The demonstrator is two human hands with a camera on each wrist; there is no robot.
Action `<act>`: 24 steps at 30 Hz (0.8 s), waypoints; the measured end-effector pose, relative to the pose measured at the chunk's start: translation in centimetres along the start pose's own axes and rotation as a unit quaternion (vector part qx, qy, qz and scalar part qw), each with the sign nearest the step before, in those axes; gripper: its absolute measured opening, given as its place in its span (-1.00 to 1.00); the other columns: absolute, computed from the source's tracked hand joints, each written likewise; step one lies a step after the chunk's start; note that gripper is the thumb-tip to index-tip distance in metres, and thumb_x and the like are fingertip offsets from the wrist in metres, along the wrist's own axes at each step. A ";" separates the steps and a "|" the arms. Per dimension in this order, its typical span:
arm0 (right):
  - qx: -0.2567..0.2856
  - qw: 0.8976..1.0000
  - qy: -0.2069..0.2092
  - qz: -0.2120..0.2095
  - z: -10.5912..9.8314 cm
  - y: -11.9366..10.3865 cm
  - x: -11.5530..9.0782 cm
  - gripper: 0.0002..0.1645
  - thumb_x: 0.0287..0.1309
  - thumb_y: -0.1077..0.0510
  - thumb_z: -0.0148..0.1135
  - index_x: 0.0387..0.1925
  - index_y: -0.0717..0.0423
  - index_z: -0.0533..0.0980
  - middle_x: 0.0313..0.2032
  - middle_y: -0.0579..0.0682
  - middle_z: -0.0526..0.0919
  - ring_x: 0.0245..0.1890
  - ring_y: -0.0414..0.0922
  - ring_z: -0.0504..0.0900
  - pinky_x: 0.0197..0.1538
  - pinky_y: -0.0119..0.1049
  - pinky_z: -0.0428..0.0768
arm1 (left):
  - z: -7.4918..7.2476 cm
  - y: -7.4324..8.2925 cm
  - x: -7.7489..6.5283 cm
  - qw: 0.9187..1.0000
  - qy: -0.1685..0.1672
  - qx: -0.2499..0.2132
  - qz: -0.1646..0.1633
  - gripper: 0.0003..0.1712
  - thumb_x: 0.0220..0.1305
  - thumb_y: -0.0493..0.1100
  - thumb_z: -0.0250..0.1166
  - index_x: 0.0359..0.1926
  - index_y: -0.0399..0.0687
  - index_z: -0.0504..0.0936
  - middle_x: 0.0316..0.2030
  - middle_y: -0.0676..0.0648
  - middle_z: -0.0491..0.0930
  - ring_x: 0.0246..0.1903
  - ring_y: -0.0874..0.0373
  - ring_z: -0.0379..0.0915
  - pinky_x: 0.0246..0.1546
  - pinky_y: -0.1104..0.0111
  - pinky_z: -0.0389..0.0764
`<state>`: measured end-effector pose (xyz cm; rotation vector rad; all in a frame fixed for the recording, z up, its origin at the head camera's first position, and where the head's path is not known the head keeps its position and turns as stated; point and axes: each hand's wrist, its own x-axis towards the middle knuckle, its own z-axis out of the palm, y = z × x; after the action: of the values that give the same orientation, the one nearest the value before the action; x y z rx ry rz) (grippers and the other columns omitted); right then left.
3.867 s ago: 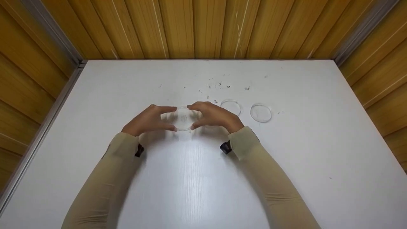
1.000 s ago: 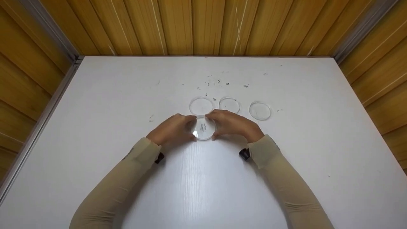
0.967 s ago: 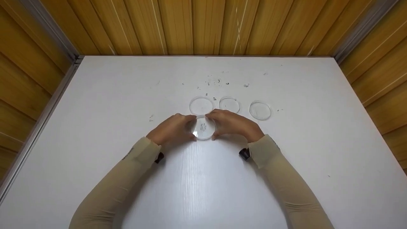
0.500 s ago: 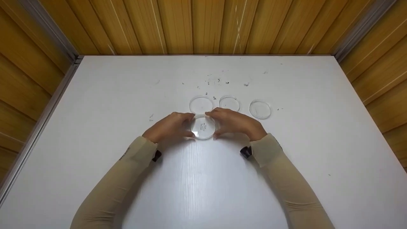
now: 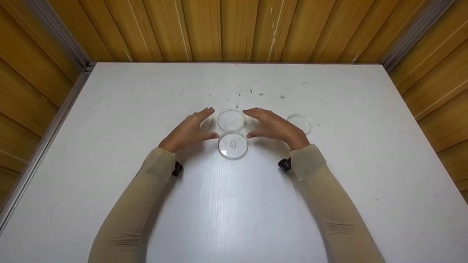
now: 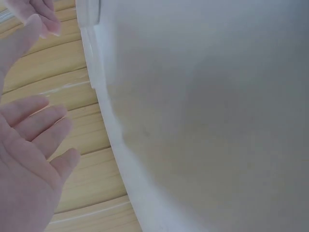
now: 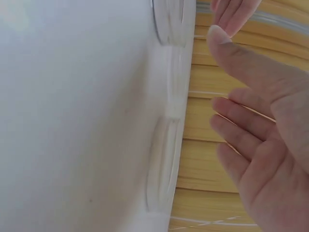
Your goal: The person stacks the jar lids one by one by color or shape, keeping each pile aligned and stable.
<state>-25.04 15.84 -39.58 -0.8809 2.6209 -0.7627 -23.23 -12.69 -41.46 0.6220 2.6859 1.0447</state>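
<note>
On the white table, a clear petri dish (image 5: 233, 150) with small printed text lies nearest the person. Directly behind it, close against its rim, is another clear petri dish (image 5: 231, 120). My left hand (image 5: 188, 129) is held to the left of this pair, thumb and fingers spread, thumb tip near where the two dishes meet. On the right side my right hand (image 5: 276, 128) mirrors it with fingers extended. Neither hand grips a dish. The right wrist view also shows the spread right hand (image 7: 270, 140) above the dishes.
A further clear dish (image 5: 300, 120) sits on the right, partly covered by the right hand. The dish seen earlier between it and the pair is hidden behind that hand. Dark specks (image 5: 251, 92) mark the table's rear area. Wood-patterned panels (image 5: 234, 33) enclose the back and sides.
The printed dish was brought right and set in front of another dish. Both hands then let go of it, moved slightly apart and shifted toward the rear dish.
</note>
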 end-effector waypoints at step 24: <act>0.028 0.996 -0.046 0.066 0.3 1.4 4.7 0.00 0.04 0.07 0.44 0.44 0.13 0.15 0.41 0.06 0.26 0.45 -0.02 0.14 0.48 -0.12 0.08 | 0.1 -0.5 4.1 0.993 -0.072 0.039 -0.089 0.04 0.15 0.10 0.37 0.51 0.05 -0.01 0.49 -0.05 0.02 0.49 0.01 -0.14 0.48 0.12 -0.07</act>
<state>-29.22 13.75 -40.98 -0.7013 2.5339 -0.7386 -26.98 -11.15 -41.99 0.4410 2.6093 0.8214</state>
